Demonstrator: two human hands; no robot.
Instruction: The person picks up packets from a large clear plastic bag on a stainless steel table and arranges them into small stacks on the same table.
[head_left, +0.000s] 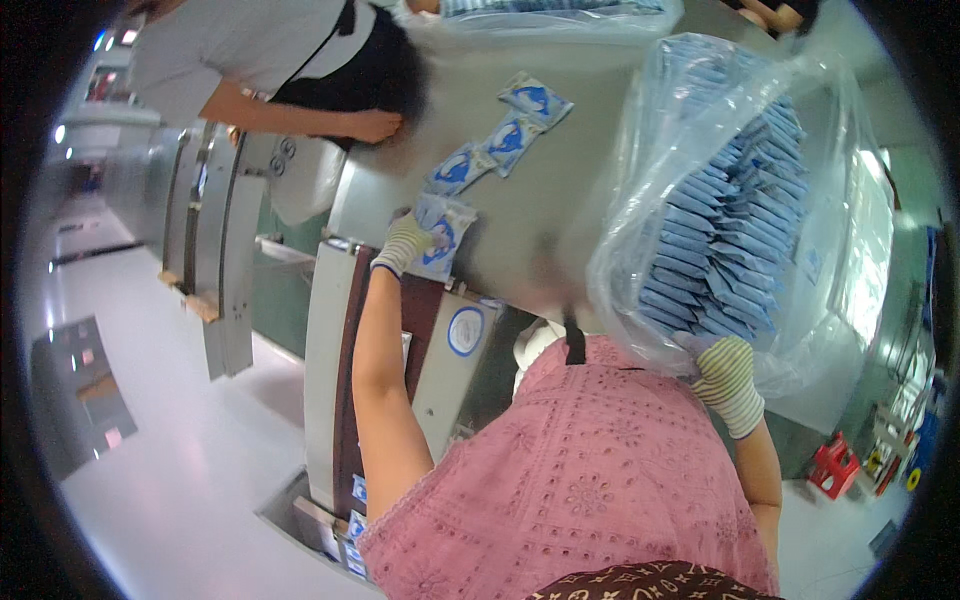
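My left hand (405, 243), in a striped glove, is closed on the left edge of a white and blue packet (447, 240) at the near left end of a grey table (545, 215). Three more such packets trail away from it to the far right, the nearest of them a packet (462, 168) lying flat. On the right stands a clear plastic bag (625, 235), full of blue packets (735, 240) set on edge in rows. My right hand (730, 375), gloved alike, grips the bag's near side; the plastic partly hides its fingertips.
Across the table's left end stands a co-worker (300, 60), one bare hand near the edge. Another bagged batch (560, 15) lies at the far side. Below my left arm runs a conveyor frame (335, 340) with packets at its lower end. A red stool (833, 467) stands at right.
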